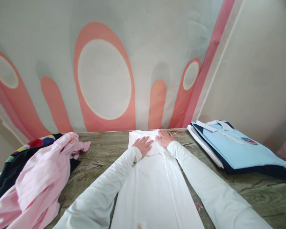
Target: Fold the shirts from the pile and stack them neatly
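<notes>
a wood-patterned table [100,151] meets a grey backdrop [145,31] printed with rounded coral shapes, the biggest ringing a pale oval. at the left, a rumpled pink garment [43,171] lies partly over a dark garment [9,178] with bright patches. at the right, a light blue shirt [257,152] with a white collar [206,126] and small badge [249,141] (its details too blurred to read) lies folded above dark cloth [264,169] and white cloth [206,147].

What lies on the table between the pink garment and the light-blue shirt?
In the head view, a white garment lies between them, under the left hand and right hand; wood-grain tabletop shows on either side.
</notes>
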`<act>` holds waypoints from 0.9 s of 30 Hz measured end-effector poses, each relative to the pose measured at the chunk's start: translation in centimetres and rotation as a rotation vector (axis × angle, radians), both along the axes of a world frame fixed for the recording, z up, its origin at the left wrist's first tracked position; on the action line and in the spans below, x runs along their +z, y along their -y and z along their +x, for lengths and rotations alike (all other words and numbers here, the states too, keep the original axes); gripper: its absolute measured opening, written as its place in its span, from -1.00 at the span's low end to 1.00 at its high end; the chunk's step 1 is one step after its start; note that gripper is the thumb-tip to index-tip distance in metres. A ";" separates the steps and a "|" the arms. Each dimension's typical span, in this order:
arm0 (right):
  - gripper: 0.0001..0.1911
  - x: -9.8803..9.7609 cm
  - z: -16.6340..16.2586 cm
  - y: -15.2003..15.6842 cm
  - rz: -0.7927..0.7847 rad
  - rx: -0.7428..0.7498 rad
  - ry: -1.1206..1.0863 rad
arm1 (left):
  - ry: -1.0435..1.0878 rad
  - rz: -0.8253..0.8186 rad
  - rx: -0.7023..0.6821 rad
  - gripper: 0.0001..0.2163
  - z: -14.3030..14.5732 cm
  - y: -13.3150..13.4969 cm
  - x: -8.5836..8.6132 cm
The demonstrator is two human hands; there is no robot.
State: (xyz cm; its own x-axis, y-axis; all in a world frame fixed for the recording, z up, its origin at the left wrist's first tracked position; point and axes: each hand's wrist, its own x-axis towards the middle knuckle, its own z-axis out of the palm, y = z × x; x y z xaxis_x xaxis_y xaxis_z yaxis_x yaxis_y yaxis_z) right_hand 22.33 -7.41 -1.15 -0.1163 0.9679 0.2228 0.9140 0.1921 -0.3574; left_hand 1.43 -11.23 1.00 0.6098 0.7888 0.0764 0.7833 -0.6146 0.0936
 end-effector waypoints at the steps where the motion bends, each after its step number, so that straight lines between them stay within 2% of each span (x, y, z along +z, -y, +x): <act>1: -0.51 0.0 0.2 0.0 0.029 -0.048 -0.016 | -0.006 0.007 0.002 -0.58 0.0 0.0 0.0; 4: -0.59 0.4 1.0 0.2 0.104 -0.146 0.001 | -0.035 0.031 0.015 -0.55 0.0 -0.1 -0.2; 9: -0.65 1.0 2.2 0.8 0.037 -0.020 0.159 | -0.043 0.042 0.043 -0.54 -0.1 -0.8 -0.7; 17: -0.61 2.4 1.5 2.4 0.068 -0.009 0.170 | -0.027 0.047 0.038 -0.53 -0.4 -1.1 -1.1; 23: -0.44 1.5 -0.8 6.5 -0.019 0.357 0.181 | -0.024 0.038 0.045 -0.50 -0.4 -1.2 -1.0; 27: -0.40 1.4 -0.3 8.7 -0.060 0.399 0.213 | 0.000 0.034 0.060 -0.50 -0.3 -1.1 -1.1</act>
State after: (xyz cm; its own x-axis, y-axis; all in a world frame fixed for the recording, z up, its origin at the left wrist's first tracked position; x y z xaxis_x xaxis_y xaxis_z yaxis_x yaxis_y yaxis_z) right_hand 22.05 -16.06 0.20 -0.5195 0.8487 0.0986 0.8272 0.5285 -0.1908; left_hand 1.14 -10.17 -0.11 0.5618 0.8207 0.1043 0.8186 -0.5697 0.0735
